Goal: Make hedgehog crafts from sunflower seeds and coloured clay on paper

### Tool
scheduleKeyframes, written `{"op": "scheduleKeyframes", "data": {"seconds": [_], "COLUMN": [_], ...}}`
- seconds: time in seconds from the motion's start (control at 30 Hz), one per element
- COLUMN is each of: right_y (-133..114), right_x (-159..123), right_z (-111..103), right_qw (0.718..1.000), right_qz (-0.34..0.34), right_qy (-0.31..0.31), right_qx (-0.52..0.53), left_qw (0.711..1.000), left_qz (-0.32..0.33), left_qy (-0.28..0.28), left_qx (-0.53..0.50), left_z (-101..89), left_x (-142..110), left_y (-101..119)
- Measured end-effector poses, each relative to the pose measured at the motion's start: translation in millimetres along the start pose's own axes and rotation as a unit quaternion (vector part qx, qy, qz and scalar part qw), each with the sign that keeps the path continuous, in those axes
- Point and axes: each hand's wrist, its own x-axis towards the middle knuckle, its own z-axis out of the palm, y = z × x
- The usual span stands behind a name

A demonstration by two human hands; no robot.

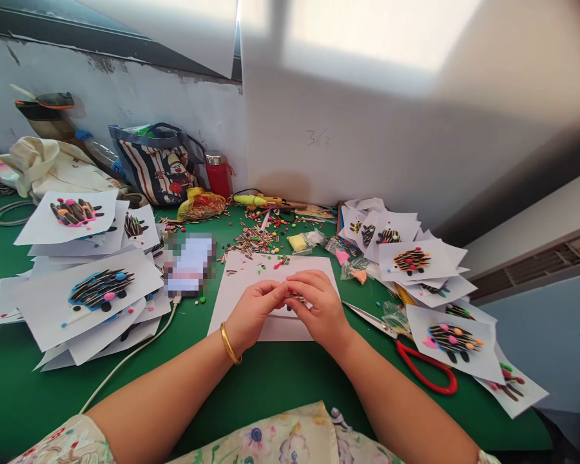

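Observation:
Over a white sheet of paper (265, 325) my two hands meet, fingertips touching. My left hand (258, 309) is closed, thumb and fingers pressed together; what it pinches is hidden. My right hand (321, 309) curls around a small piece with striped sunflower seeds (297, 297), mostly covered by the fingers. A dark bit shows just below it; I cannot tell whether the piece rests on the paper. Behind the hands, small coloured clay balls (275, 263) and a few loose seeds lie on the sheet's far part.
Stacks of paper with seed-and-clay hedgehogs stand left (140, 270) and right (444, 258). Red-handled scissors (425, 367) lie right of my right hand. A charging phone (189, 265) lies left. Behind are a seed heap (256, 240), clay packets (299, 243), a striped bag (147, 161) and a red flask (217, 175).

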Motion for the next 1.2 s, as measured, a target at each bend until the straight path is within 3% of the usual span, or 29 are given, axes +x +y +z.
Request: {"op": "scheduleKeyframes", "data": {"seconds": [0.13,0.3,0.4,0.67,0.87,1.03,1.2], "right_y": [-1.1,-2.3,-1.4,-3.4,-1.9,1.0,3.0], "right_x": [-1.1,-0.6,-0.1,-2.2,-1.3,-0.1,0.9], "right_z": [1.2,-4.2,-6.9,2.6,0.9,-2.0,-4.5], "right_qw": [0.999,0.995,0.992,0.998,0.999,0.999,0.999], "right_qz": [0.008,0.037,0.053,0.018,0.009,-0.013,-0.028], "right_qy": [0.024,0.07,0.098,-0.001,0.03,0.021,0.014], "right_qx": [0.023,0.059,0.063,0.053,0.037,-0.038,-0.037], "left_qw": [0.999,0.991,0.989,0.997,1.0,1.0,1.0], "left_qz": [0.013,0.075,0.081,0.045,-0.005,-0.011,-0.009], "left_qy": [-0.011,0.05,0.072,0.012,0.003,-0.005,0.002], "left_qx": [0.051,0.101,0.1,0.056,-0.023,0.002,-0.006], "left_z": [2.2,1.7,0.0,2.6,1.4,2.0,-0.1], "left_x": [-2.8,-3.9,-2.4,-3.0,-0.8,-0.4,1.0], "left_y": [4.7,8.3,6.6,2.8,-0.5,2.9,3.3]}}
